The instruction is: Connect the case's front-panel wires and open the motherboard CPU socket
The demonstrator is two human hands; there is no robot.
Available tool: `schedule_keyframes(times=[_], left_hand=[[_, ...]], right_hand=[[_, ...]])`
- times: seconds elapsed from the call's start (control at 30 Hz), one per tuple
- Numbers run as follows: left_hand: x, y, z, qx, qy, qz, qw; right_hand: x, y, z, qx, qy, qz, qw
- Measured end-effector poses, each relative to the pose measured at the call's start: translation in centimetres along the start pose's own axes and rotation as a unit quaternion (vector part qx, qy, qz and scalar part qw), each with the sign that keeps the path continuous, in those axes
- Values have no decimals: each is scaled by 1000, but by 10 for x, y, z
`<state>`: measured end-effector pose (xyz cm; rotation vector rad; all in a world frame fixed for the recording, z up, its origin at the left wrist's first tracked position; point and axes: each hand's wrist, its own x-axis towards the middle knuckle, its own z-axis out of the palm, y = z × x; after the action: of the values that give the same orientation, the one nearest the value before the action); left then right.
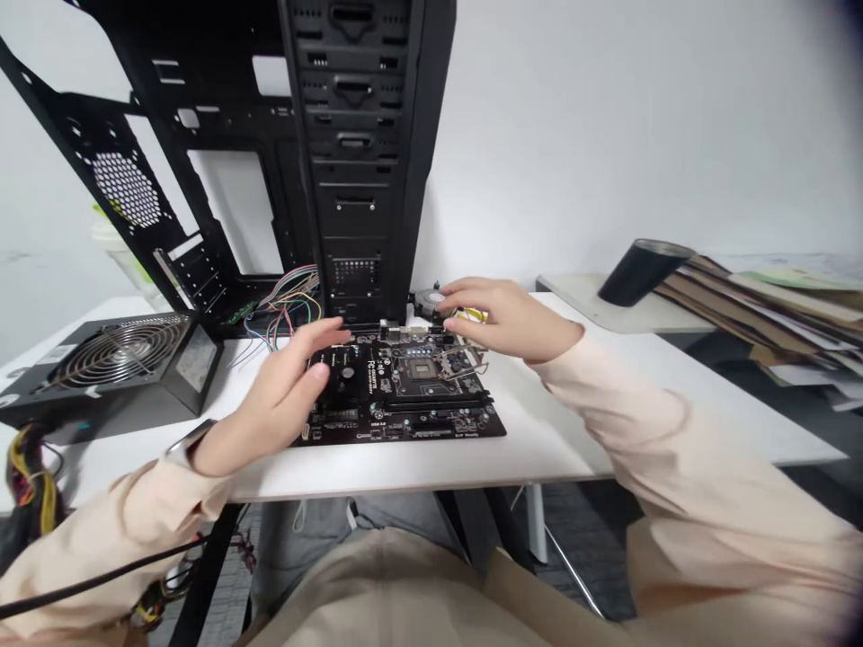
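Observation:
A black motherboard (404,386) lies flat on the white table, its bare processor socket (423,368) facing up and a metal lever frame raised beside it. Over the board's left edge is my left hand (283,386), thumb and fingers apart, holding nothing. My right hand (502,316) hovers by the board's far right corner with its fingers spread and nothing visible in it. Just beyond those fingers sits a round cooler fan (430,301), partly hidden by the hand.
An open black computer case (364,180) stands behind the board, with thin coloured wires (289,301) at its foot. At left lies a power supply (128,364). A dark cup (640,270) and stacked cardboard (734,305) are at right. The table's front edge (418,485) is near me.

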<state>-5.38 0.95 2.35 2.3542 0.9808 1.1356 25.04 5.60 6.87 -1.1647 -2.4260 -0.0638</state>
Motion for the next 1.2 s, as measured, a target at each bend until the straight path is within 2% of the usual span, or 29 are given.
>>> schedule_keyframes(times=[0.13, 0.23, 0.3, 0.37, 0.5, 0.6, 0.7, 0.77, 0.9, 1.07, 1.2], left_hand=[[-35, 5, -28, -85, 94, -75, 989], [-60, 4, -40, -83, 173, -159, 969], [-71, 2, -43, -39, 190, -207, 959], [-77, -2, -42, 40, 177, -240, 954], [-83, -12, -35, 175, 140, -258, 940], [-85, -19, -29, 186, 86, -268, 941], [-85, -21, -22, 173, 34, -272, 946], [-83, -22, -17, 168, 22, -289, 942], [-74, -23, -11, 180, 36, -309, 933], [-57, -22, -11, 229, -15, -288, 930], [-52, -19, -5, 295, -29, -298, 907]], right_hand=[[-19, -33, -13, -64, -14, -42, 997], [-41, -60, -11, -111, -51, -69, 990], [-58, -77, -5, -117, -82, -79, 987], [-75, -90, 7, -108, -100, -78, 986], [-103, -103, 45, -101, -115, -45, 987], [-113, -108, 76, -107, -87, -12, 990], [-116, -115, 98, -113, -32, 10, 993], [-113, -122, 107, -119, 6, 11, 993], [-94, -138, 114, -111, 52, 21, 992], [-57, -161, 126, -39, 44, -2, 998], [-43, -175, 139, -23, 28, -19, 999]])
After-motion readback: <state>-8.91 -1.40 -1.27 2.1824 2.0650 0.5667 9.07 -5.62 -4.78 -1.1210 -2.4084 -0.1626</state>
